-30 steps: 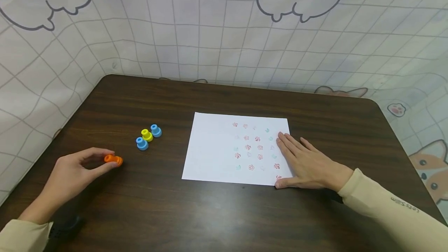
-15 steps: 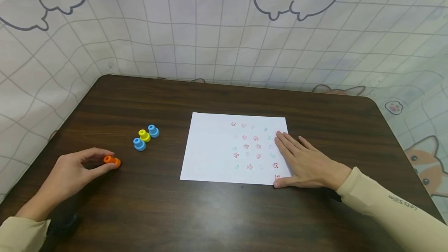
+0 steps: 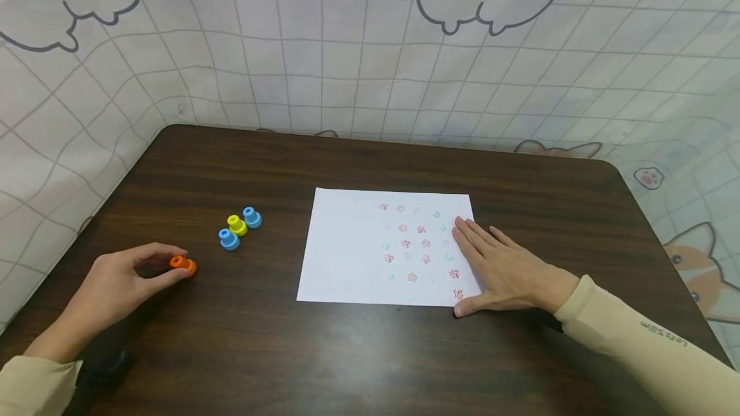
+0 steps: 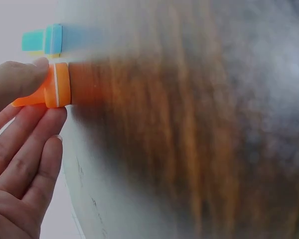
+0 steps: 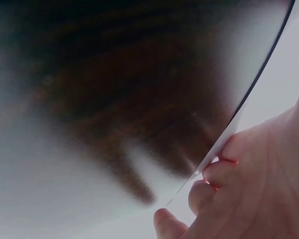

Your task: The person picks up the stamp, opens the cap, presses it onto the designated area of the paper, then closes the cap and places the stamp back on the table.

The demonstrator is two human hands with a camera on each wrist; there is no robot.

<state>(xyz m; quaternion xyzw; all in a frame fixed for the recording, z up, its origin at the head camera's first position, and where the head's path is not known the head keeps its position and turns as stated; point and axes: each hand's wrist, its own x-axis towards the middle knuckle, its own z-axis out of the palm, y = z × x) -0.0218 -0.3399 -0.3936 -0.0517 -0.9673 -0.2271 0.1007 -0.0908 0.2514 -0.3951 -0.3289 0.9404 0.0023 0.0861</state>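
At the table's left side, my left hand (image 3: 115, 284) pinches an orange stamp (image 3: 184, 266) between thumb and fingers. The left wrist view shows the orange stamp (image 4: 63, 85) with its flared handle in the fingers and its wide base against the wood. My right hand (image 3: 511, 271) lies flat, fingers extended, across the right edge of a white sheet of paper (image 3: 341, 249). Small red, teal and pale prints, flower shapes among them, cover the paper's right half. In the right wrist view, fingertips (image 5: 202, 194) rest at the surface, with the prints out of sight.
A blue stamp (image 3: 229, 240), a yellow stamp (image 3: 237, 225) and another blue stamp (image 3: 252, 217) stand in a slanting row between the left hand and the paper. The dark wooden table (image 3: 358, 364) ends at a grid-patterned cloth (image 3: 347, 50) behind.
The head view has shifted slightly, so everything appears a little further left. Both hands keep their places on the orange stamp and the paper.
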